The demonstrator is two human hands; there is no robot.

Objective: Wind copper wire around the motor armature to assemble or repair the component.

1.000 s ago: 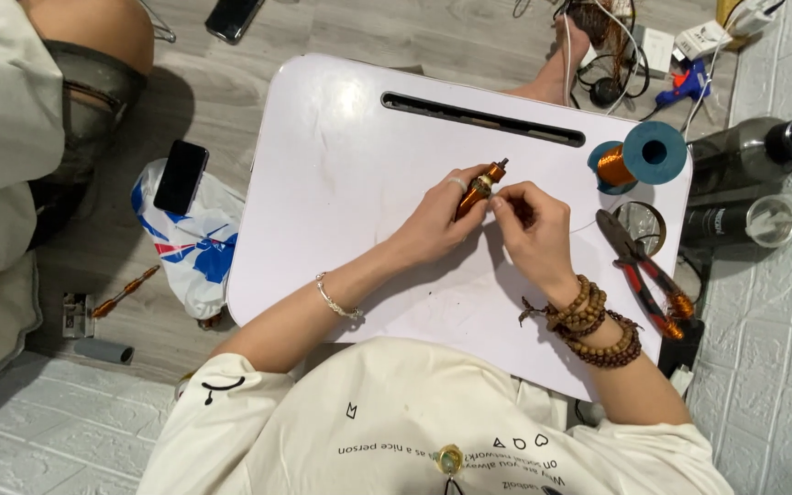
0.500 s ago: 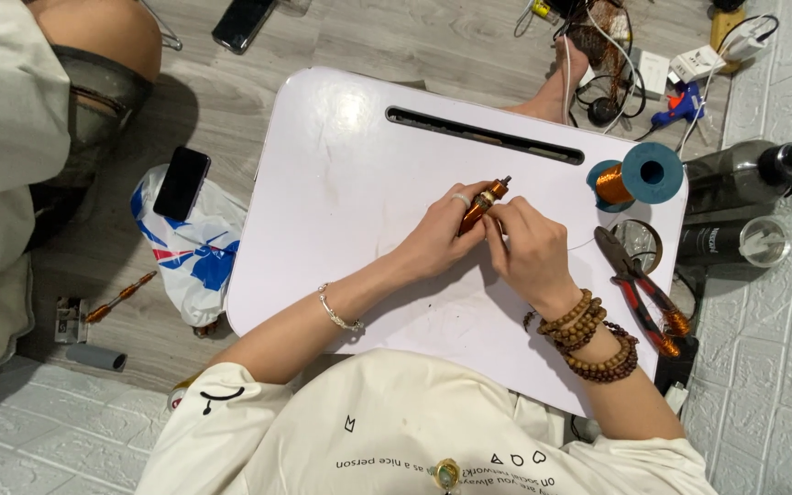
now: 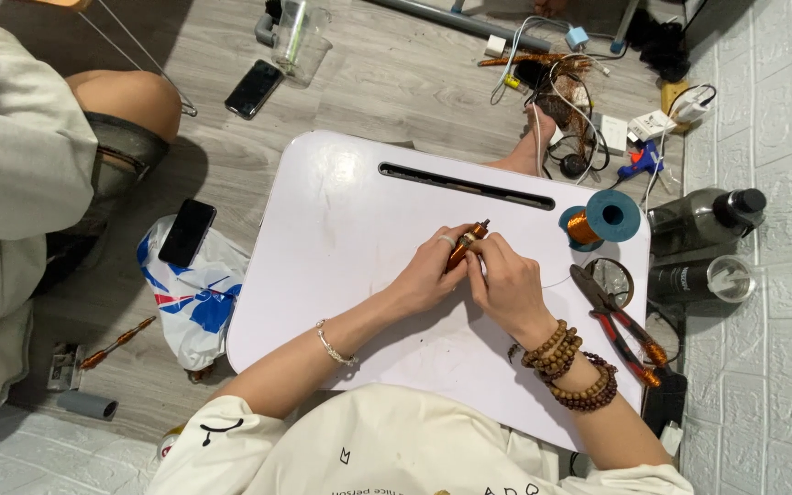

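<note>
Left hand (image 3: 428,275): fingers pinched around small copper-wound coil (image 3: 463,247), held just above middle of white lap table (image 3: 341,229). Right hand (image 3: 506,286): fingertips closed on same coil from other side, wooden bead bracelets (image 3: 570,367) at wrist. Red-handled pliers (image 3: 621,325): flat near table's right edge. Teal spool of copper wire (image 3: 600,220): far right corner of table. Beyond, on floor: dark bottle (image 3: 703,217), black phone (image 3: 254,88), tangled cables (image 3: 561,92).
</note>
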